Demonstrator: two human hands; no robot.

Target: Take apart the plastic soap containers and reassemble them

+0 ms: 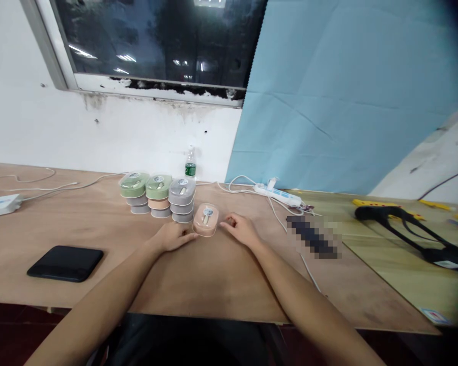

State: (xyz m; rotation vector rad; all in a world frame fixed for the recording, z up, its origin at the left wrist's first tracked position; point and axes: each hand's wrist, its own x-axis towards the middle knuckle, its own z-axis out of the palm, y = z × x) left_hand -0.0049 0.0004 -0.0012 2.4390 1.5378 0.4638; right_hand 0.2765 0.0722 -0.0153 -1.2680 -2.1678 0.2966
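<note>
Pale plywood forms the long tabletop (pixel 213 274), which runs under a dark window and a stained white wall, with a light blue sheet hanging at the right.

Near the middle of the board lies a small pink rounded plastic case with a clear lid (pixel 206 219), alone and just in front of the stacks. The left hand (pixel 173 236) lies low on the wood with its fingers stretched out loosely toward the case's left edge. The fingertips seem to touch the case, though the view is too small to be sure. The right hand (pixel 240 229) rests just beside the case's right edge with its fingers curled inward. I cannot tell whether they pinch anything or reach the case.

Behind the pink case stand three short stacks of similar rounded cases (pixel 158 195), two topped green and one topped grey, close against each other. A small clear bottle with a green label (pixel 191 165) stands at the wall behind them.

To the right, a white power strip (pixel 277 194) lies among white cables, and a dark pixelated object (pixel 313 236) lies near it. Farther right, a black and yellow tool (pixel 404 223) lies on a greenish board. At the left, a flat black pad (pixel 65 263) sits near the front edge, and a white box (pixel 0 205) lies at the far left.
</note>
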